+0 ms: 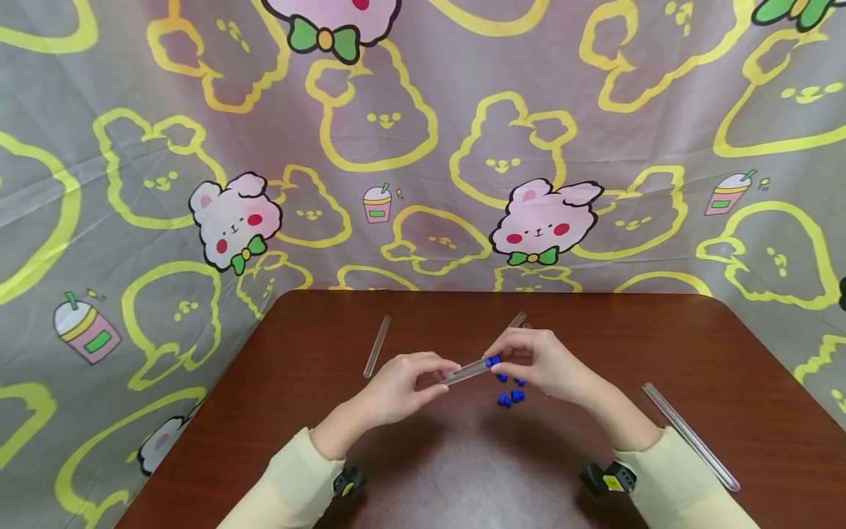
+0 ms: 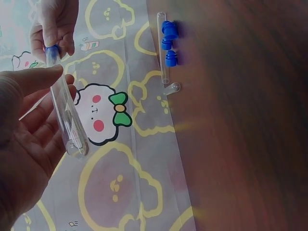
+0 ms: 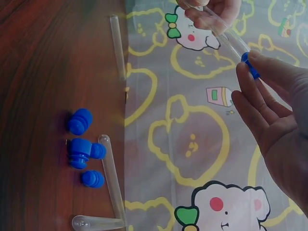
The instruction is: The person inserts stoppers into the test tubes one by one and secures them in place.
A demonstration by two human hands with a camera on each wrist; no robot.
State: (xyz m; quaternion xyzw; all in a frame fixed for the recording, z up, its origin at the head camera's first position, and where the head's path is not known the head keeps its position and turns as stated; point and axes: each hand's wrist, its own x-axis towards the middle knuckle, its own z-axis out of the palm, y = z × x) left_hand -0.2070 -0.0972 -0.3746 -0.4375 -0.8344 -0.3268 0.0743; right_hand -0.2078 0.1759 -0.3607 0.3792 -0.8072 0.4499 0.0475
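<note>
Holding a clear test tube (image 1: 465,372) above the middle of the tabletop (image 1: 727,353), both hands meet over the wood. Left hand (image 1: 403,386) pinches the tube's closed end betw. thumb & fingers, other fingers loosely curled round it; in the left wrist view the tube lies across the fingers w/ its rounded bottom near the palm. Right hand (image 1: 538,360) pinches a blue cap (image 1: 492,361) at the tube's open end, fingertips pressed on the cap; can't tell if the cap is fully seated. Tube is tilted, cap end higher & toward the far edge.

On the tabletop just under the hands, slightly toward the near edge: loose blue caps (image 1: 510,397), a small cluster, some touching each other. Two more clear tubes lie just beside that cluster (right wrist view), partly hidden behind the right hand in the head view (image 1: 518,319). Another tube (image 1: 377,346) lies left of centre near the far edge, well apart from the hands. A long tube (image 1: 690,436) lies by the right edge, angled toward the near right corner.
</note>
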